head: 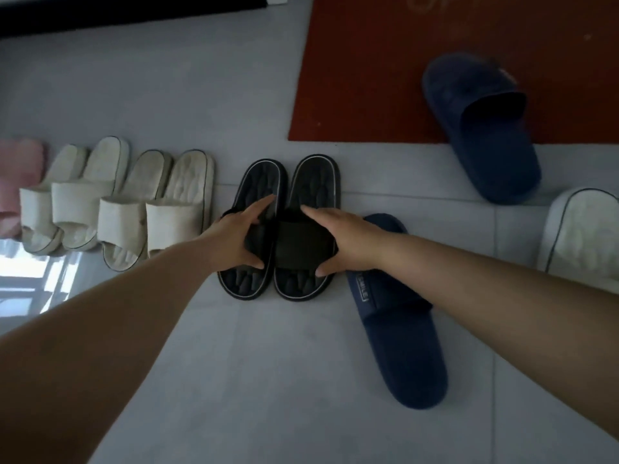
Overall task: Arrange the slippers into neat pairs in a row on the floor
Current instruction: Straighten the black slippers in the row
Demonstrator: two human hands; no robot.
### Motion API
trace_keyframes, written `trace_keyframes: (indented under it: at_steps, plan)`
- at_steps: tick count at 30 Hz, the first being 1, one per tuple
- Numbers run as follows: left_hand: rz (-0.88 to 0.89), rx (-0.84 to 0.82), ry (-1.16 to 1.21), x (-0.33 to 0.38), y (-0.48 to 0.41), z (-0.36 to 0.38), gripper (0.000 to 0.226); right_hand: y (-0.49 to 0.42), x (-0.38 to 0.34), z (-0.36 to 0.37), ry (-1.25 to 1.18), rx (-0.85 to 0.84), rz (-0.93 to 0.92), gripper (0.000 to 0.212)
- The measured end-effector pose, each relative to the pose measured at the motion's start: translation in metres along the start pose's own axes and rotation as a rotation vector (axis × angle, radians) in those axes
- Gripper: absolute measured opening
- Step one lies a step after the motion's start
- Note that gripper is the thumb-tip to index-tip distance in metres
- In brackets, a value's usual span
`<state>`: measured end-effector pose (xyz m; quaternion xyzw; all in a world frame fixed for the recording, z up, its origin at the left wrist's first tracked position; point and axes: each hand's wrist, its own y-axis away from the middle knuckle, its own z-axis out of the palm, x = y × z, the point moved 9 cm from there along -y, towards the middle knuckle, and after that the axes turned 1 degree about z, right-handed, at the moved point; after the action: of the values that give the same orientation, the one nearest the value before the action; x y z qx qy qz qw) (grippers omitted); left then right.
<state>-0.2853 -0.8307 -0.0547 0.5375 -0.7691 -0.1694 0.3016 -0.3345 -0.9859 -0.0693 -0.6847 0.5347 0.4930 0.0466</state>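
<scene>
Your left hand [239, 237] and right hand [338, 241] each clamp a black slipper [308, 182], squaring the pair beside the cream slippers [157, 202].

Both hands are on the black slipper pair in the middle of the grey tiled floor [268, 363]; left hand [234, 237] grips the strap of the left black slipper [249, 182], right hand [338, 239] grips the strap of the right black slipper [315, 182], the two side by side; four cream slippers [117, 195] lined up just left; one navy slipper [402, 346] near right under the forearm, another navy slipper [482, 128] half on the red mat [351, 78]; a white slipper [582, 236] at the right edge.
</scene>
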Motion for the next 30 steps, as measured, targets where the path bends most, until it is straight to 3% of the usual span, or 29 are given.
trace_keyframes:
  at_steps: [2,4,7,10,12,14,17,21,24,27,30]
  plan:
    - [-0.001,-0.009,-0.025,0.006,-0.004,-0.001,0.117,0.012,0.014,-0.015,-0.252,-0.001,0.036,0.098]
    - [-0.003,-0.050,-0.141,0.013,-0.008,0.002,0.110,0.033,0.042,-0.044,-0.389,0.109,0.110,0.086]
    - [0.018,0.006,-0.233,0.042,-0.009,-0.004,0.105,0.078,0.085,-0.070,-0.405,0.187,0.234,0.077]
    - [0.282,0.064,-0.132,0.117,-0.006,0.010,0.107,0.123,0.110,-0.064,-0.369,0.216,0.381,0.077]
    - [0.421,-0.039,-0.154,0.165,0.003,0.044,0.116,0.150,0.120,-0.065,-0.377,0.331,0.470,0.065]
    - [0.417,-0.172,-0.275,0.191,0.010,0.080,0.123,0.180,0.123,-0.069,-0.385,0.421,0.555,0.056]
    - [0.372,-0.158,-0.428,0.208,0.009,0.088,0.111,0.223,0.110,-0.076,-0.424,0.493,0.640,0.050]
    - [0.405,-0.117,-0.392,0.220,0.005,0.065,0.103,0.253,0.080,-0.087,-0.351,0.469,0.672,0.053]
    - [0.394,-0.082,-0.239,0.214,-0.006,0.053,0.104,0.249,0.073,-0.101,-0.363,0.522,0.592,0.051]
    - [0.363,-0.114,-0.038,0.201,-0.020,0.056,0.110,0.225,0.090,-0.108,-0.351,0.521,0.528,0.052]
    - [0.378,-0.117,-0.001,0.203,-0.024,0.056,0.112,0.206,0.121,-0.131,-0.379,0.558,0.493,0.060]
